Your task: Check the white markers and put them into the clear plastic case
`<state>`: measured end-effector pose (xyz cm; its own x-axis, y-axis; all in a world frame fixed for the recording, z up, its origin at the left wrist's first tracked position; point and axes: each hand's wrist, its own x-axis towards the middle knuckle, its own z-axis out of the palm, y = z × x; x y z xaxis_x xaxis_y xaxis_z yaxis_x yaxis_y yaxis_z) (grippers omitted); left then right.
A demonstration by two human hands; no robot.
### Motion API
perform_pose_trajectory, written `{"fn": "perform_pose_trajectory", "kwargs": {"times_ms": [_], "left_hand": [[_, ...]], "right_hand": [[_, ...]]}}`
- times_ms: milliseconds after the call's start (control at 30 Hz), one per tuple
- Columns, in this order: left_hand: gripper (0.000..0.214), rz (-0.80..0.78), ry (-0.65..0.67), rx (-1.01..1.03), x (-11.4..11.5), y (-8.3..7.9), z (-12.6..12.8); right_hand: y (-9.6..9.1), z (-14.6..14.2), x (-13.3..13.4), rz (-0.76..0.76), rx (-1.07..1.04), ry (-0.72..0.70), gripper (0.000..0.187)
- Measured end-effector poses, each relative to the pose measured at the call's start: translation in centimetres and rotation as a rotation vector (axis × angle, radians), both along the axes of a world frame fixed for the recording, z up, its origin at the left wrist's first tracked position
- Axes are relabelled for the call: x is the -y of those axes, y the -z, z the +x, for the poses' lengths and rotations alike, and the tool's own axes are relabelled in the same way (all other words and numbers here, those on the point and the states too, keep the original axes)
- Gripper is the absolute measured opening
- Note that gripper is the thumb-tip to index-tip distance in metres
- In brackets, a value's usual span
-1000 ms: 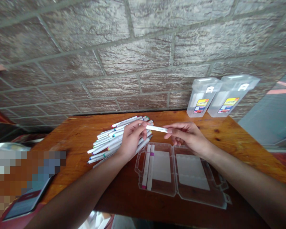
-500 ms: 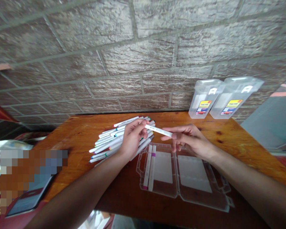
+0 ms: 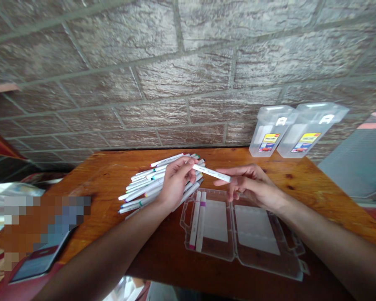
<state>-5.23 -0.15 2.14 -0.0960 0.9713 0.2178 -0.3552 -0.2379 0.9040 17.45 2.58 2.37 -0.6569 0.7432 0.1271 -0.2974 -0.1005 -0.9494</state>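
Observation:
A white marker [image 3: 211, 172] is held between both hands, slanting down to the right. My left hand [image 3: 179, 177] pinches its left end, with the fingers covering that tip. At its other end, my right hand [image 3: 252, 182] grips it between thumb and fingers. Behind and under the left hand lies a loose pile of white markers [image 3: 138, 188] with coloured ends. Below the hands, a clear plastic case [image 3: 233, 242] lies open flat on the table. Two markers [image 3: 197, 221] with purple-pink marks lie side by side in its left half, next to a white card.
Two translucent plastic containers [image 3: 266, 131] with yellow labels stand at the back right, against the brick wall [image 3: 207, 75]. A tablet-like device [image 3: 44, 259] lies at the left edge of the wooden table [image 3: 103, 175]. Part of that area is pixelated.
The hands and marker keep almost the same pose. The whole view has shifted slightly; the pile and the case look unchanged.

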Motion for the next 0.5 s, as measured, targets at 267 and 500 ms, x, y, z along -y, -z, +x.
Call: {"fn": "perform_pose_trajectory", "kwargs": {"times_ms": [267, 500], "left_hand": [[0.02, 0.019, 0.005, -0.013, -0.09, 0.08, -0.09], [0.028, 0.026, -0.024, -0.181, 0.18, -0.05, 0.13]], "right_hand": [[-0.97, -0.49, 0.22, -0.039, -0.028, 0.223, 0.025], [-0.12, -0.66, -0.44, 0.019, 0.004, 0.333, 0.025]]}}
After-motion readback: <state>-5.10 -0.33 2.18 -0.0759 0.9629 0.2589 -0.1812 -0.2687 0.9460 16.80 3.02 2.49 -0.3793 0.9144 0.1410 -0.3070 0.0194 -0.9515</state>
